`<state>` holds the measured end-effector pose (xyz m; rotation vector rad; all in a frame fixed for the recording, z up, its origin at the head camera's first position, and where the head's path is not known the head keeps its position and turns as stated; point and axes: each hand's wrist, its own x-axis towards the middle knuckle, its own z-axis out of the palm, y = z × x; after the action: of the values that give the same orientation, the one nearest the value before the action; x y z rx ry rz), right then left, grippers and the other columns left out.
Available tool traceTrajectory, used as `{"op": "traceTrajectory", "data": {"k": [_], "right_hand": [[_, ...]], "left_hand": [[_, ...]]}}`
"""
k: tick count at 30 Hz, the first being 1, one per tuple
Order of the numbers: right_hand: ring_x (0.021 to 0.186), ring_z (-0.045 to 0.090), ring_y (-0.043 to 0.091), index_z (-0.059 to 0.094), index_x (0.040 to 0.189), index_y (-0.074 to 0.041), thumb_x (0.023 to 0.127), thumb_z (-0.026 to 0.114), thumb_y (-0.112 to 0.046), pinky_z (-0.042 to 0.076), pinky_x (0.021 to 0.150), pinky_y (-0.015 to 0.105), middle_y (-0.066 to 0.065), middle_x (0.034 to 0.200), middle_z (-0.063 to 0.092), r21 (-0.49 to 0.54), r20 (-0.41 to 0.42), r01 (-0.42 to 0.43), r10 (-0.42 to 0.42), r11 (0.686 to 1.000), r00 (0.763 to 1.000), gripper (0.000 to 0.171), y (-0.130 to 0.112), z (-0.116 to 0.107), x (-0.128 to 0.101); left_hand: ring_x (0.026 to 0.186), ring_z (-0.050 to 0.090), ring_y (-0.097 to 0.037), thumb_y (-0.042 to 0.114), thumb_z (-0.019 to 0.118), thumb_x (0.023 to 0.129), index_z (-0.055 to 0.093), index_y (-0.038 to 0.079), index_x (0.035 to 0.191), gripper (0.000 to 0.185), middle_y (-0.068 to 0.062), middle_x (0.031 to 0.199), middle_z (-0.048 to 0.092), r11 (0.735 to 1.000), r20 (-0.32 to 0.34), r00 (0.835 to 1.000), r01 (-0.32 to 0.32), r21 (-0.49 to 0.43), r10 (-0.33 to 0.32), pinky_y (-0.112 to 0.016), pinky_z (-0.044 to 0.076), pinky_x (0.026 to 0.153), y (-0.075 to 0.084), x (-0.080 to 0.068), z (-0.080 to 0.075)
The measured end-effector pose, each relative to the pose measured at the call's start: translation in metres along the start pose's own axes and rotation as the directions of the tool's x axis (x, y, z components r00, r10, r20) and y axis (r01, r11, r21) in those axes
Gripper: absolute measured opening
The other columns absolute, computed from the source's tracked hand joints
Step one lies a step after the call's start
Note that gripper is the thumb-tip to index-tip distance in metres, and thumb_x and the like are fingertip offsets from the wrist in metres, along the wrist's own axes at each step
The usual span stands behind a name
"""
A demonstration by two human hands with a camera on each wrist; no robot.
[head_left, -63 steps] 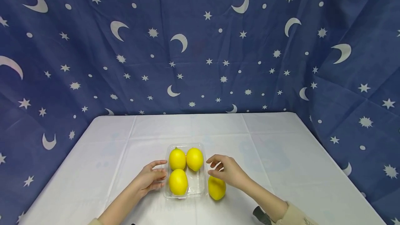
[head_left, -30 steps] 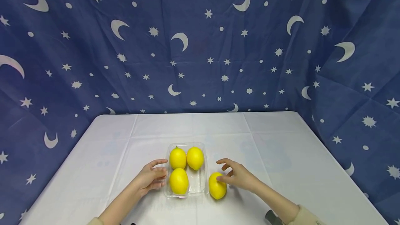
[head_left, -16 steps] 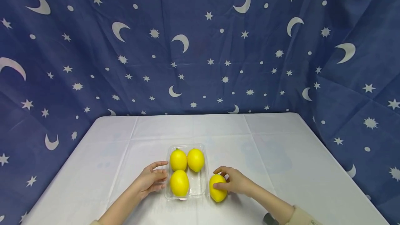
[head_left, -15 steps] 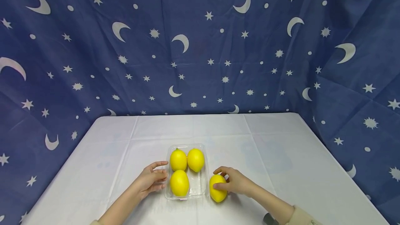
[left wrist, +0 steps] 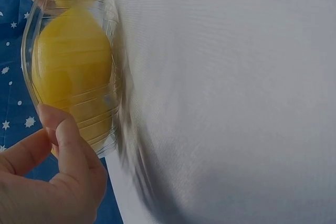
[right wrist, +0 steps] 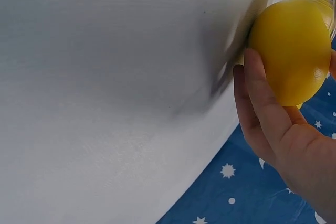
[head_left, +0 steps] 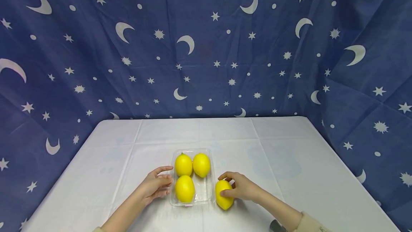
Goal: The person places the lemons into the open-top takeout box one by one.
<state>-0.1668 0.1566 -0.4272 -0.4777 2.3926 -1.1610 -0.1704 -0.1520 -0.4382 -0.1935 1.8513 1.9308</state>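
Near the front of the table a clear plastic container point(head_left: 202, 191) holds three yellow lemons, two at the back and a lemon point(head_left: 185, 189) at the front left. My left hand point(head_left: 155, 185) is at the container's left side; in the left wrist view its thumb and a finger pinch the rim. Just right of the container, my right hand point(head_left: 241, 187) grips another lemon point(head_left: 222, 202), thumb on its near side and fingers round the far side. The right wrist view shows this lemon point(right wrist: 291, 51) against the fingers; whether it touches the cloth is unclear.
A white cloth point(head_left: 154, 131) covers the table. Behind and beside it hangs a blue curtain point(head_left: 206, 46) with moons and stars. A dark wrist strap point(head_left: 276, 226) shows below the right forearm.
My right hand came away from the container's right edge, lowered over the loose lemon and took hold of it. The lemon has shifted only slightly. My left hand stays at the container.
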Motion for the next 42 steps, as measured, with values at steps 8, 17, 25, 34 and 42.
{"op": "traceTrajectory", "data": {"k": [8, 17, 25, 34, 42], "right_hand": [[0.086, 0.056, 0.02, 0.055, 0.123, 0.0, 0.078, 0.075, -0.018, 0.052, 0.068, 0.029, 0.016, 0.118, 0.056, 0.004, -0.031, -0.019, 0.019, 1.0, 0.999, 0.052, -0.003, -0.003, 0.002], [0.094, 0.056, 0.023, 0.058, 0.122, 0.0, 0.075, 0.075, -0.014, 0.054, 0.07, 0.03, 0.015, 0.121, 0.057, -0.008, -0.098, -0.038, 0.037, 0.999, 0.995, 0.053, -0.007, -0.005, 0.004], [0.097, 0.057, 0.025, 0.057, 0.123, 0.002, 0.075, 0.074, -0.012, 0.056, 0.073, 0.031, 0.016, 0.121, 0.057, 0.007, -0.135, -0.028, 0.029, 1.0, 0.99, 0.053, -0.011, -0.011, 0.006], [0.097, 0.057, 0.026, 0.058, 0.122, 0.001, 0.075, 0.073, -0.011, 0.057, 0.076, 0.032, 0.016, 0.121, 0.059, -0.005, -0.168, -0.032, 0.031, 0.999, 0.985, 0.051, -0.016, -0.016, 0.009], [0.095, 0.058, 0.024, 0.058, 0.123, -0.001, 0.077, 0.072, -0.011, 0.057, 0.077, 0.033, 0.017, 0.121, 0.059, 0.003, -0.172, 0.03, -0.029, 1.0, 0.985, 0.049, -0.017, -0.02, 0.01]], "left_hand": [[0.075, 0.056, -0.009, 0.003, 0.058, 0.089, 0.032, -0.001, 0.139, 0.056, 0.0, 0.088, 0.056, 1.0, 0.006, 1.0, -0.002, 0.002, 0.002, -0.018, 0.056, 0.063, 0.001, 0.0, 0.001], [0.075, 0.056, -0.009, 0.002, 0.057, 0.09, 0.032, 0.0, 0.139, 0.055, 0.001, 0.088, 0.056, 1.0, 0.005, 1.0, 0.001, 0.001, -0.001, -0.018, 0.056, 0.063, 0.001, 0.0, 0.0], [0.075, 0.057, -0.01, 0.003, 0.059, 0.088, 0.033, 0.0, 0.138, 0.056, 0.001, 0.087, 0.056, 1.0, -0.001, 1.0, 0.003, 0.005, -0.003, -0.018, 0.056, 0.062, 0.001, 0.0, 0.0], [0.074, 0.056, -0.01, 0.003, 0.059, 0.088, 0.034, 0.001, 0.138, 0.055, 0.001, 0.088, 0.056, 1.0, -0.012, 1.0, 0.01, 0.008, -0.01, -0.019, 0.056, 0.062, 0.002, 0.0, 0.001], [0.075, 0.056, -0.01, 0.002, 0.056, 0.09, 0.032, 0.0, 0.139, 0.055, 0.002, 0.088, 0.055, 1.0, 0.002, 1.0, 0.007, 0.013, -0.007, -0.018, 0.056, 0.062, 0.001, -0.001, 0.0]]}}
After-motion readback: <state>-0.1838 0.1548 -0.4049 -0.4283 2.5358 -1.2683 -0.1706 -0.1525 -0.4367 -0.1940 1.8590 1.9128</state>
